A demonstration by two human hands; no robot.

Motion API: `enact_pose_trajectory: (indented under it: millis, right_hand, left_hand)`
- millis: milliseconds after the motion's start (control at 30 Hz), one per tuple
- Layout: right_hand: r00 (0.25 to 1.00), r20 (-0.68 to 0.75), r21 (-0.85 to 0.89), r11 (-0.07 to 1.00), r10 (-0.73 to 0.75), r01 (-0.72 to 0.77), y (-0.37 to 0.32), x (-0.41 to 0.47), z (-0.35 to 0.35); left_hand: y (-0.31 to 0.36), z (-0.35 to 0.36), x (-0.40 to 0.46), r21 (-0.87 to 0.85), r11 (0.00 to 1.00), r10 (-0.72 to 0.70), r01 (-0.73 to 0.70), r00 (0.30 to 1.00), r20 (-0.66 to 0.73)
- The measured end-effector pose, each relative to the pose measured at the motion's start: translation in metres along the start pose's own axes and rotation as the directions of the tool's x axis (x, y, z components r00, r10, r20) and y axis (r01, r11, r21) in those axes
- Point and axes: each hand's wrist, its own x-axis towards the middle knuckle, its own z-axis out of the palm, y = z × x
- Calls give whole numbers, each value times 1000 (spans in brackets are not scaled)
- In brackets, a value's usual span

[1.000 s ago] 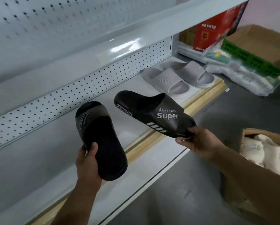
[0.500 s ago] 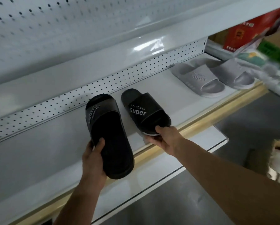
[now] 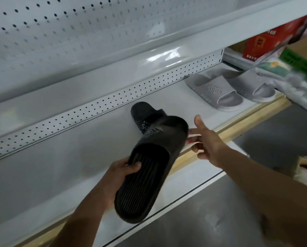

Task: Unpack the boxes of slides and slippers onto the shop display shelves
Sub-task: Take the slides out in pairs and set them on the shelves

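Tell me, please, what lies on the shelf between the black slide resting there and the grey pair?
In the head view, only bare white shelf separates the black rubber slide from the grey rubber pair.

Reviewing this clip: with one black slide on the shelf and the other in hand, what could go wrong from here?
The held black slide overlaps the placed black slide in this view, so setting it down could knock that one askew. The left hand grips only its heel end, so it may tip. The open right hand sits close beside them and could bump either.
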Motion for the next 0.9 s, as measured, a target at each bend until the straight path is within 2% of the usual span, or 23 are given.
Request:
enact_pose_trajectory:
  millis: [67, 167, 267, 367, 467, 533, 633, 733, 833, 900]
  right_hand:
    - [999, 26, -100, 994, -32, 34, -3, 2, -20]
    - [996, 15, -206, 974, -90, 91, -1, 4, -45]
    - [994, 8, -184, 976, -112, 112, -2, 8, -65]
    - [990, -100, -36, 995, -98, 95, -6, 18, -84]
    - [956, -293, 204, 977, -5, 68, -3, 28, -99]
    - [932, -359, 322, 944, 48, 75, 2, 32, -102]
    - [939, -334, 446, 891, 78, 84, 7, 38, -92]
    - [959, -276, 495, 864, 59, 90, -1, 42, -66]
    - [974, -226, 448, 891, 29, 77, -11, 52, -40]
    - [970, -234, 359, 933, 67, 22, -16, 60, -25]
  left_hand:
    - [3, 7, 2, 107, 994, -11, 2, 996, 88]
    - [8, 19, 8, 160, 987, -41, 10, 981, 191]
    - [14, 33, 17, 189, 982, -60, 8, 962, 267]
    - [19, 45, 28, 189, 981, 22, -54, 986, 164]
    - [23, 49, 43, -11, 997, 69, -70, 993, -92]
    - [25, 48, 50, -13, 994, 107, -112, 976, -190]
    - [24, 52, 54, 57, 988, 149, -140, 970, -194]
    - [20, 57, 57, 123, 983, 153, -135, 977, -149]
    - [15, 64, 61, 192, 971, 161, -144, 984, -71]
    - [14, 68, 62, 203, 970, 150, -137, 987, -50]
